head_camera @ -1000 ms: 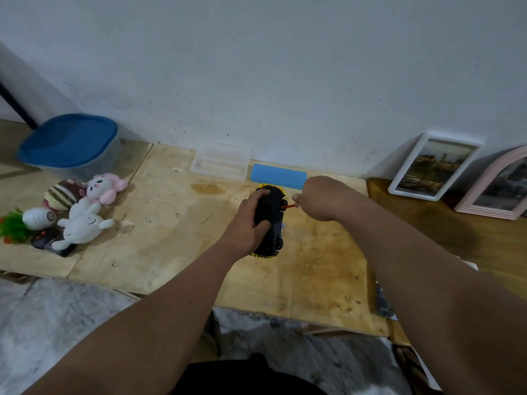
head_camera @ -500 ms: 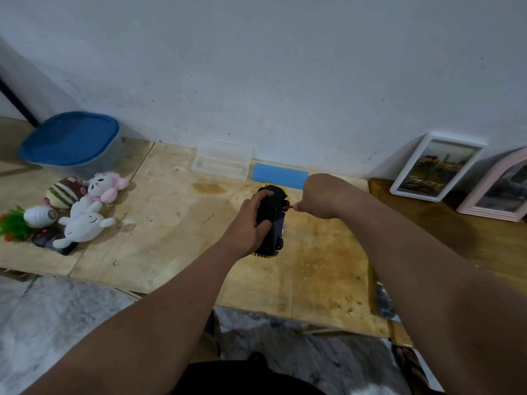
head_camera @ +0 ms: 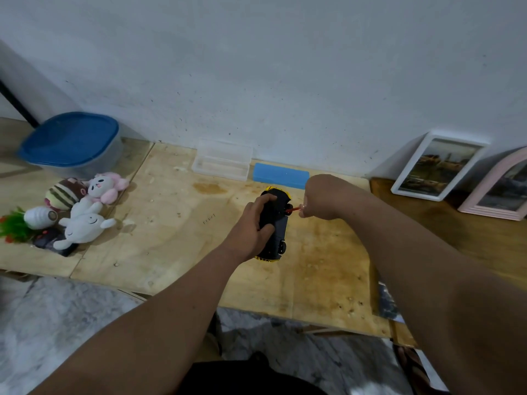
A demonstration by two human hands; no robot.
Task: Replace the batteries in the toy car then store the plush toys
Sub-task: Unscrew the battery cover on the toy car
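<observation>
A yellow toy car (head_camera: 278, 232) lies upside down on the plywood table (head_camera: 171, 246), its black underside facing up. My left hand (head_camera: 253, 229) grips the car from the left. My right hand (head_camera: 322, 198) is closed around a small screwdriver with a red shaft (head_camera: 293, 208), whose tip touches the car's underside. Plush toys sit at the table's left: a pink and white one (head_camera: 104, 186), a striped brown one (head_camera: 64, 193) and a white bunny (head_camera: 82, 226).
A blue-lidded container (head_camera: 71, 141) stands at the back left. A clear plastic case (head_camera: 222, 163) and a blue box (head_camera: 281, 175) lie against the wall. Two picture frames (head_camera: 436, 166) lean at the right. A white bulb-like object (head_camera: 38, 217), green plastic plant and dark remote sit by the plush toys.
The right hand has shifted slightly while holding the screwdriver against the car. The left hand keeps its grip and the car stays in place.
</observation>
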